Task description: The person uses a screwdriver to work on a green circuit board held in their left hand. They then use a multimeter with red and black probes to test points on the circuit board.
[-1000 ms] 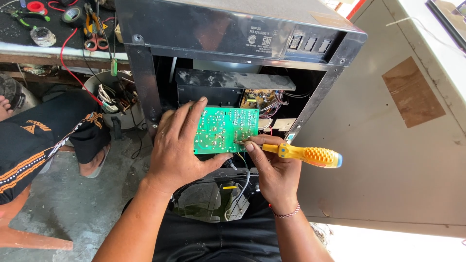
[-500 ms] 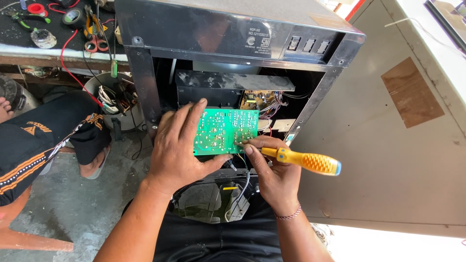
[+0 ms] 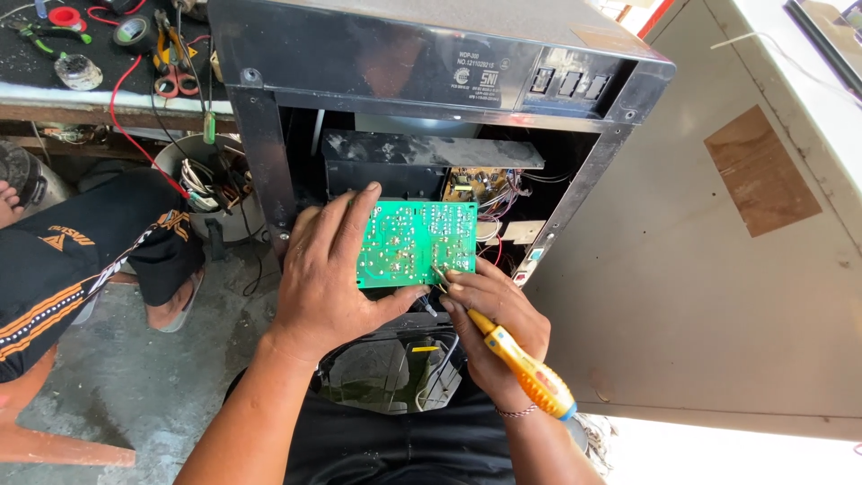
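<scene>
Big black cabinet [image 3: 431,63] is opened up, guts showing. Green board [image 3: 417,242] is already out front, left hand [image 3: 328,278] fingers spread across it. Right hand [image 3: 494,328] pinches a yellow screwdriver [image 3: 516,359], tip at the board's lower edge. Not refitted yet.

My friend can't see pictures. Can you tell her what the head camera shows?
A left hand holds a green circuit board while the right hand presses a yellow-handled screwdriver to its lower edge. Behind them stands an open black cabinet with wires inside; another person's leg is at the left.
</scene>
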